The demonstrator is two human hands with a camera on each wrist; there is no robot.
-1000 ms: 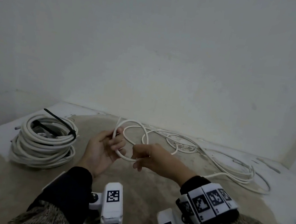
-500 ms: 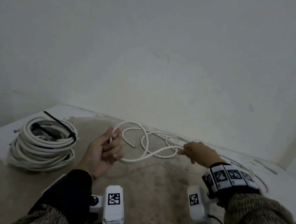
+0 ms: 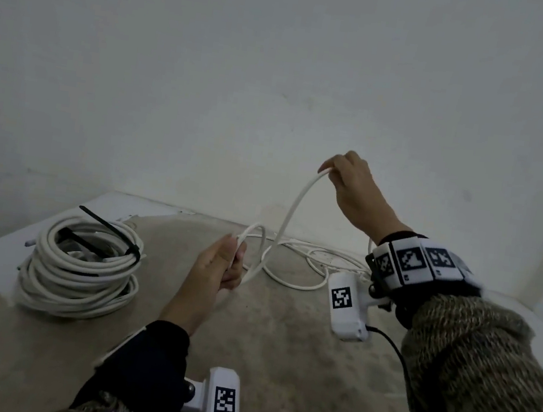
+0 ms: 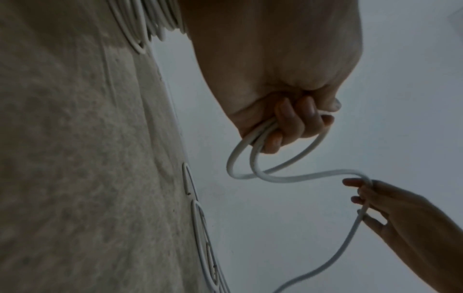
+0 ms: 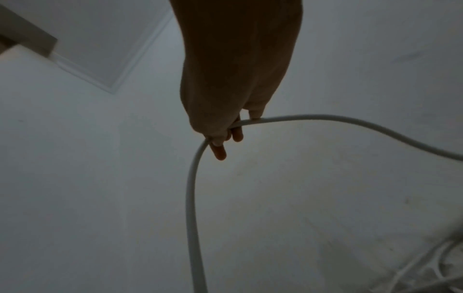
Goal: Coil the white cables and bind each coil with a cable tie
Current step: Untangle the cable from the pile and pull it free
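A loose white cable (image 3: 292, 208) runs from my left hand up to my right hand, and the rest of it lies in slack loops (image 3: 306, 272) on the floor by the wall. My left hand (image 3: 220, 268) grips a small coil of this cable (image 4: 250, 158), with fingers (image 4: 293, 123) curled round two strands. Raised high against the wall, my right hand (image 3: 343, 177) pinches the cable (image 5: 192, 188) between thumb and fingers (image 5: 220, 152). At the left lies a finished white coil (image 3: 78, 270) bound with a black cable tie (image 3: 104, 229).
The floor (image 3: 279, 345) is a rough beige patch edged in white, meeting a plain white wall (image 3: 281, 68) close behind. White camera modules (image 3: 346, 305) hang under both wrists, one with a black lead.
My right hand left the left hand, slid right along the cable, then rose high and drew a long strand up. The left hand kept its grip and closed tighter on the loop.
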